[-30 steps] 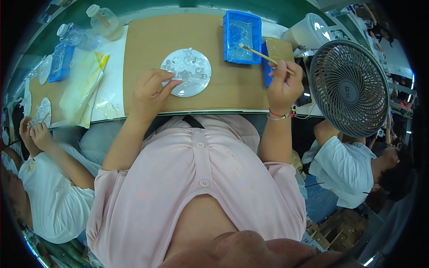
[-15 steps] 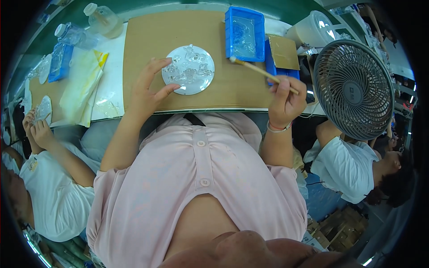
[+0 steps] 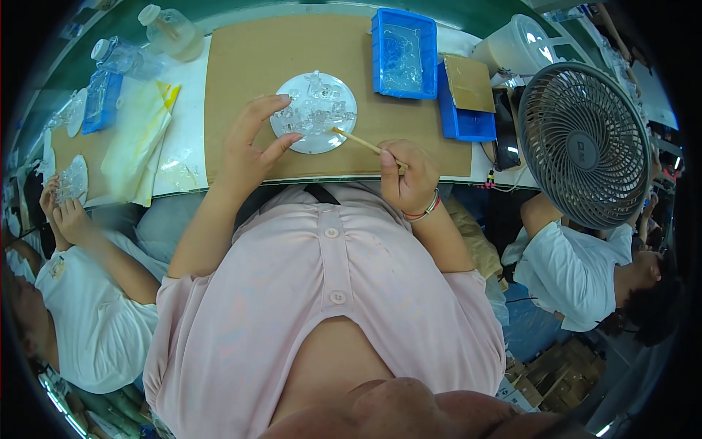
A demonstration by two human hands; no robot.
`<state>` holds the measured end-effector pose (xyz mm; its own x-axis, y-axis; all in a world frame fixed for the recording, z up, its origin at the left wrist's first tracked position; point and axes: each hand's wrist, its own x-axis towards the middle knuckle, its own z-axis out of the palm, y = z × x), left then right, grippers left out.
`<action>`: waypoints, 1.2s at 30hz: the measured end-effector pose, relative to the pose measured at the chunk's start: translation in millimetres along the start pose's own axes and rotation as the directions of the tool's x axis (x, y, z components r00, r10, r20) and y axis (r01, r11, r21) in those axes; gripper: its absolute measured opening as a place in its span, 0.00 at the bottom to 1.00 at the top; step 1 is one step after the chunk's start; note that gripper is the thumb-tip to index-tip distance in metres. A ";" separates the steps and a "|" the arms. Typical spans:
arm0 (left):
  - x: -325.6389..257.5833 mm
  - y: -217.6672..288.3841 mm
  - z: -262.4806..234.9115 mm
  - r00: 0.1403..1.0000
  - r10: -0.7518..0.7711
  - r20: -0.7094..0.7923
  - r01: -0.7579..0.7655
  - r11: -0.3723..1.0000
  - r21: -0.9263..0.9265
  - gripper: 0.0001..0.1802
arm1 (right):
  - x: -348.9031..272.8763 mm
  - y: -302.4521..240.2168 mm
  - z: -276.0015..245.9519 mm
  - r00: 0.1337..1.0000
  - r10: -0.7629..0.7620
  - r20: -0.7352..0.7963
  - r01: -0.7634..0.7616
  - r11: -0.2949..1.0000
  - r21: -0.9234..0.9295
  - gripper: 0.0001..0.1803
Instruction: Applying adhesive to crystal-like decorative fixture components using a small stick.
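Note:
A round clear disc (image 3: pixel 314 121) carrying several small transparent pieces lies on a brown cardboard sheet (image 3: pixel 241 66). My left hand (image 3: pixel 248 143) rests at the disc's left edge, fingers spread and touching its rim. My right hand (image 3: pixel 407 175) grips a thin wooden stick (image 3: pixel 358 141) whose tip reaches the disc's lower right part. A blue tray (image 3: pixel 404 53) with clear parts sits beyond the disc to the right.
A second blue tray with a cardboard lid (image 3: pixel 464 95), a white bucket (image 3: pixel 515 45) and a grey fan (image 3: pixel 585 143) stand to the right. Bottles (image 3: pixel 172 29) and a yellow-white cloth (image 3: pixel 139 139) lie left. One person (image 3: pixel 66 212) works at my left, another (image 3: pixel 585 271) sits right.
My right hand has swung the stick leftward from near the blue tray down to the disc. The left hand stays at the disc's rim.

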<state>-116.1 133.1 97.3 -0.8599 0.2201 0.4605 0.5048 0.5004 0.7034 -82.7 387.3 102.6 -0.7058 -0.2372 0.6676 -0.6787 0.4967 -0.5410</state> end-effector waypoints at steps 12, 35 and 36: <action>2.4 -1.3 -0.1 1.000 0.003 -0.001 -0.003 1.000 0.013 0.27 | 0.8 -1.0 -13.5 0.994 0.106 -0.009 -0.106 0.993 -0.045 0.02; 1.5 3.0 0.4 0.992 -0.118 0.035 0.118 0.993 -0.007 0.34 | 10.6 -0.4 -17.5 0.998 0.068 0.015 -0.066 0.989 -0.130 0.02; 1.7 4.3 0.0 0.991 -0.127 0.048 0.128 0.992 -0.019 0.34 | 11.0 -1.5 -17.1 0.998 0.063 -0.005 -0.063 0.991 -0.122 0.02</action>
<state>-115.4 135.6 101.1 -0.9196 0.1951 0.3409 0.3920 0.5086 0.7666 -86.0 398.2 119.5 -0.7461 -0.2014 0.6346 -0.6030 0.6085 -0.5158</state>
